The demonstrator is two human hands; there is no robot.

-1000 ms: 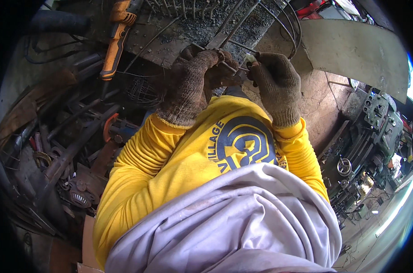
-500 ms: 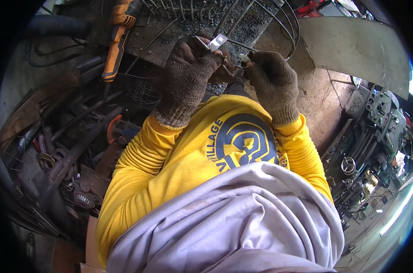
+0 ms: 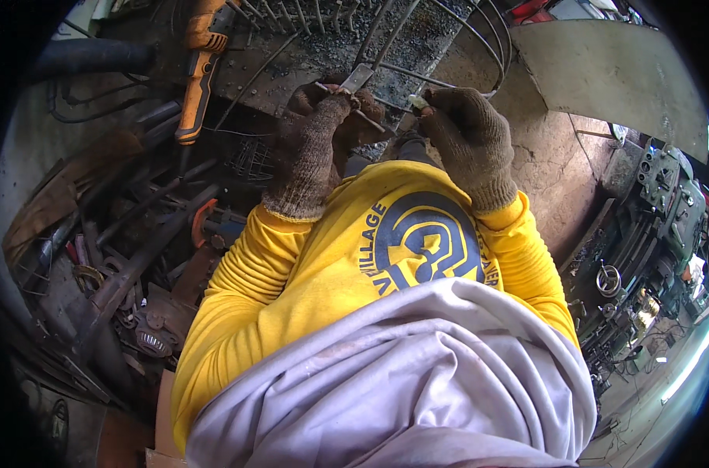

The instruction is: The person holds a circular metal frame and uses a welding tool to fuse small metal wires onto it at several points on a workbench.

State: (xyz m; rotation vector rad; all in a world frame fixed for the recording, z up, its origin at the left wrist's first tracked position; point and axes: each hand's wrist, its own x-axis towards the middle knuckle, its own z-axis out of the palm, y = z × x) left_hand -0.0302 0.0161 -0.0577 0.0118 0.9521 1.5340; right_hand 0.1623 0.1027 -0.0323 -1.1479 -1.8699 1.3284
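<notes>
My left hand (image 3: pixel 311 144), in a brown knitted glove, is closed around a small flat metal piece (image 3: pixel 357 79) with a thin rod (image 3: pixel 367 120) crossing beneath it. Its fingers are partly hidden behind the glove's back, so how the rod and flat piece join cannot be made out. To the right, my right hand (image 3: pixel 473 144), gloved the same way, pinches a small pale, chalk-like piece (image 3: pixel 418 101) between thumb and finger. That pale piece is held apart from the metal piece, a short way to its right.
An orange and black power tool (image 3: pixel 194 97) lies at the upper left. Bent rods (image 3: pixel 436 80) curve over the gritty work surface (image 3: pixel 323 58) ahead. Scrap metal (image 3: pixel 128 273) is heaped at left. A large sheet (image 3: pixel 620 78) and machinery (image 3: pixel 659 203) stand at right.
The metal piece in my left hand has shifted slightly left and down and tilted, losing its bright glare, and the rod shows more. My right hand has hardly moved.
</notes>
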